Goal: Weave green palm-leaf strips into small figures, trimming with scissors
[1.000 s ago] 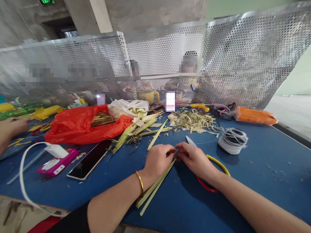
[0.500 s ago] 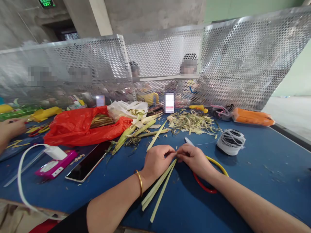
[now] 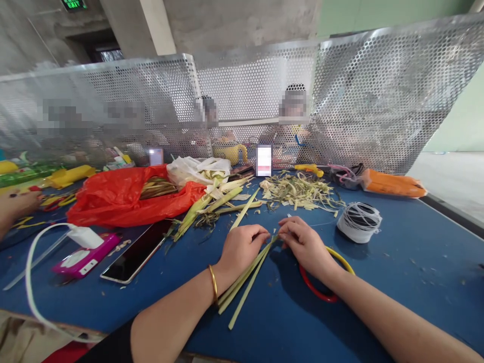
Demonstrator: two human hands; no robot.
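Observation:
Several narrow pale-green leaf strips (image 3: 247, 303) converge at their upper ends and fan out toward the table's front edge. My left hand (image 3: 244, 248), with a gold bangle at its wrist, pinches them near that joined end. Just right of the tip, my right hand (image 3: 304, 247) has its fingers closed; what they hold is too small to make out. Under my right wrist lie scissors with a red and yellow handle (image 3: 345, 258), mostly covered. A thin thread runs from a spool of white string (image 3: 359, 222) toward my right hand.
Husk leaves (image 3: 223, 199) and a red plastic bag (image 3: 109, 194) lie behind my left hand, beside shredded scraps (image 3: 302, 189). A phone (image 3: 138, 252) and a magenta power strip (image 3: 87, 254) are on the left. A perforated metal screen (image 3: 257, 75) closes the back. Another person's hand (image 3: 17, 209) works far left.
My fingertips have drawn slightly apart, the right hand lifting a little. The strips' lower ends have shifted up and left. The other person's hand has moved slightly.

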